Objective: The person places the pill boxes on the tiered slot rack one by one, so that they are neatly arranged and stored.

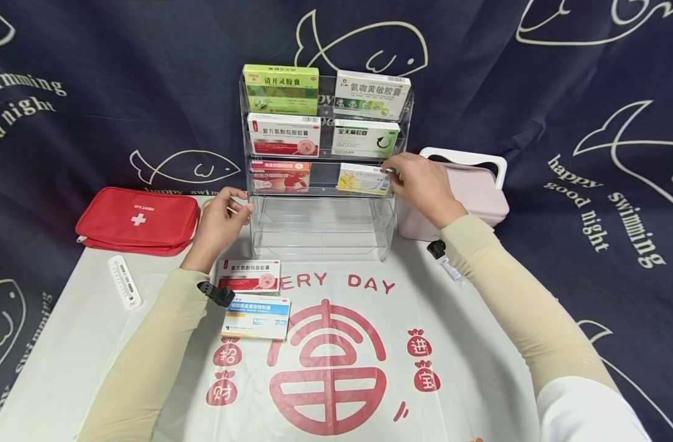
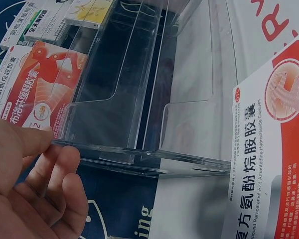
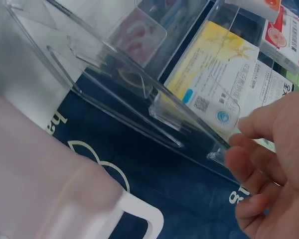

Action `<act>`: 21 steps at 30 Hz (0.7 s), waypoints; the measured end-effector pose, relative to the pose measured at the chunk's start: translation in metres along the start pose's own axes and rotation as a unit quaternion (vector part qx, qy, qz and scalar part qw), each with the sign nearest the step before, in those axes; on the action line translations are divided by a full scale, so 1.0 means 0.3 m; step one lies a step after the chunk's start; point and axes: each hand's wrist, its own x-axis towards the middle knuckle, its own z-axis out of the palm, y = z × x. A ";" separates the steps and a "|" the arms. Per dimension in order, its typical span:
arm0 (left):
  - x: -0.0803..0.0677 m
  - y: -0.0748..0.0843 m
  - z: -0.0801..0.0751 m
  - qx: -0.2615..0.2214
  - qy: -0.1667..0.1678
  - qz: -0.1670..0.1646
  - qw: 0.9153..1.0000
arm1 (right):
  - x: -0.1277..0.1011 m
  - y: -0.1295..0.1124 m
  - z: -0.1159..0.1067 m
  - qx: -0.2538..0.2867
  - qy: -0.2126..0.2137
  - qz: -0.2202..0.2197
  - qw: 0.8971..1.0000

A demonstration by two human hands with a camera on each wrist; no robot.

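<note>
My right hand [image 1: 422, 184] pinches a yellow-and-white medicine box [image 1: 363, 178] in the clear acrylic tiered rack [image 1: 321, 227], at 1 o'clock; my left hand [image 1: 219, 222] lightly steadies its side. Six boxes appear shelved; a red-and-white box [image 1: 249, 275] and blue-and-white box [image 1: 256, 317] wait at 7 o'clock.

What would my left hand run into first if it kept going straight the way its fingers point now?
Your left hand points right, at the clear acrylic rack. Its fingers already seem to touch the rack's left side wall, so that wall comes first, though exact contact is hard to judge.

Head view looks down; both wrist views sit close, sharing the clear rack [image 1: 322, 202]
</note>
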 end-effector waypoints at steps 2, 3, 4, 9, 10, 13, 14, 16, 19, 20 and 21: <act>-0.001 -0.002 0.001 -0.001 -0.001 -0.001 1.000 | -0.014 -0.011 0.010 0.012 0.027 -0.005 1.000; -0.001 -0.002 0.002 -0.002 -0.001 -0.001 1.000 | -0.023 -0.020 0.016 0.024 0.040 -0.009 0.999; -0.001 -0.003 0.003 -0.003 -0.001 -0.001 1.000 | -0.034 -0.032 0.025 0.038 0.051 -0.014 0.998; 0.000 -0.006 0.004 -0.003 0.000 0.004 1.000 | -0.114 -0.143 0.097 0.137 0.046 -0.050 0.988; 0.001 -0.007 0.004 -0.002 0.000 0.007 1.000 | -0.136 -0.174 0.118 0.155 0.029 -0.056 0.986; 0.002 -0.007 0.004 0.000 0.004 0.012 1.000 | -0.205 -0.285 0.188 0.194 -0.057 -0.070 0.977; 0.002 -0.008 0.005 0.000 0.005 0.012 1.000 | -0.230 -0.325 0.213 0.202 -0.092 -0.074 0.972; 0.002 -0.009 0.003 0.002 0.009 0.012 1.000 | -0.275 -0.402 0.264 0.214 -0.160 -0.087 0.960; 0.002 -0.011 0.001 0.002 0.010 0.010 1.000 | -0.331 -0.508 0.323 0.213 -0.242 -0.098 0.941; 0.002 -0.011 0.001 0.001 0.009 0.010 1.000 | -0.345 -0.538 0.339 0.206 -0.258 -0.099 0.939; 0.002 -0.011 0.001 0.000 0.008 0.010 1.000 | -0.356 -0.564 0.352 0.200 -0.271 -0.098 0.936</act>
